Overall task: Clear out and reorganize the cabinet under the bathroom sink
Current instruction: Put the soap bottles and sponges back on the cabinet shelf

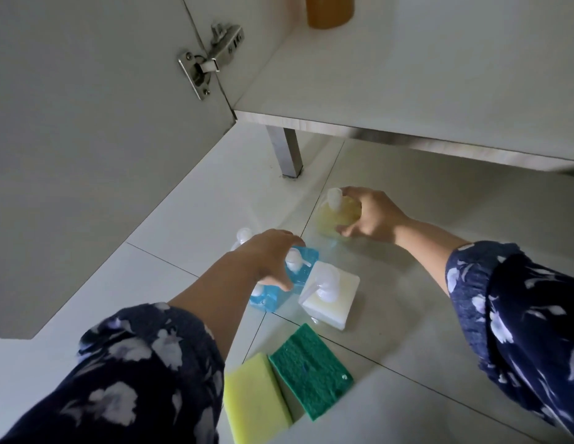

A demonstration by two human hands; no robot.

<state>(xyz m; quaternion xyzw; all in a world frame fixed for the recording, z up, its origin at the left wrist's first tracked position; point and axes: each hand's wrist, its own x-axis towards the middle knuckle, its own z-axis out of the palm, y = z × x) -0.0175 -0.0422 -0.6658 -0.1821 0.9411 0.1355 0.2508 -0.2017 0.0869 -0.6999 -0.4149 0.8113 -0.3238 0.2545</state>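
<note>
Right hand [373, 214] fingers curled round yellow pump bottle [336, 216] on floor [439, 193]; left hand [266, 254] fingers gripping blue pump bottle [303, 265], beside 1 white bottle [330, 296].

Taking the square pump bottle [328, 296] on the floor as landmark: two sponges [285, 379] lie nearer the camera; another pump bottle [303, 264] touches its left; a round bottle [336, 216] stands behind, toward the cabinet [407, 100].

Single head-worn wide-angle view, looking forward and steeply down from close above the tiled floor [407, 283]. Facing the open cabinet [407, 78] ahead, door [87, 123] at left, both sleeved forearms reaching in from the bottom edge.
</note>
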